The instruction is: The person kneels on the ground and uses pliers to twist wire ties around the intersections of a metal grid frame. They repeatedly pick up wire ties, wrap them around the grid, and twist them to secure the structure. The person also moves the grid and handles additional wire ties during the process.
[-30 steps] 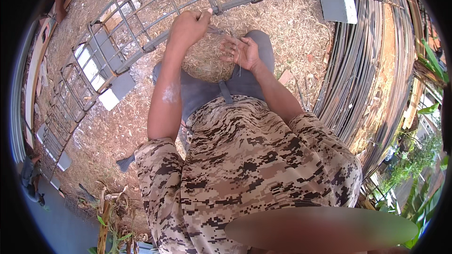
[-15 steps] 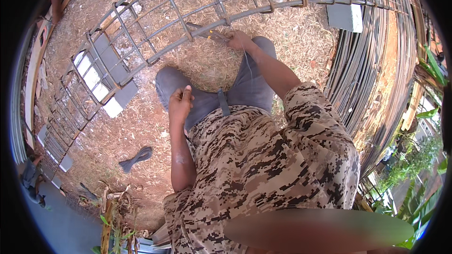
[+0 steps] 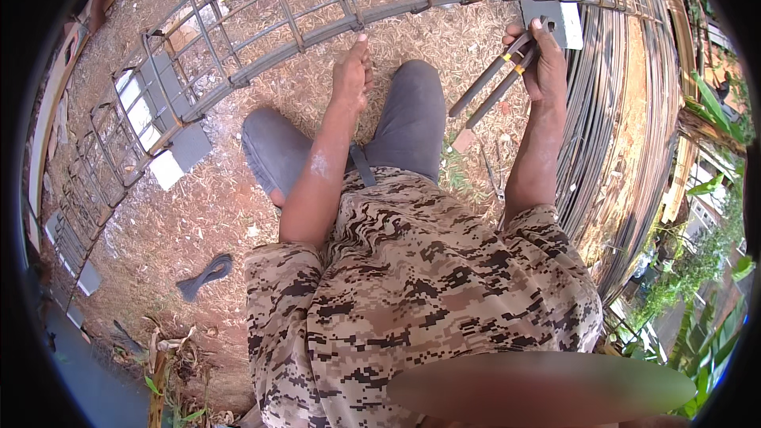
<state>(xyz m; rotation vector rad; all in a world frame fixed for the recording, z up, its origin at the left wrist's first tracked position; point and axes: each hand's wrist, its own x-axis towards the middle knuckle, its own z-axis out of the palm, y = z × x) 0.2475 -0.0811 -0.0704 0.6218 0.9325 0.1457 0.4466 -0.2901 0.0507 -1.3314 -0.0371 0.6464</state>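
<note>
I am noting the right grip [image 3: 547, 63], clamped on pliers [image 3: 493, 101], moving off to one o'clock, leaving the left grip [image 3: 349, 81], hold unclear, alone beside the twelve-o'clock rebar cage [image 3: 329, 33].

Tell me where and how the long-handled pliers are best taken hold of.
Probably around both handles, below the yellow bands, coming from the picture's lower left: the long-handled pliers slant that way, handles slightly parted and free, while the right grip holds them near their other end.
</note>
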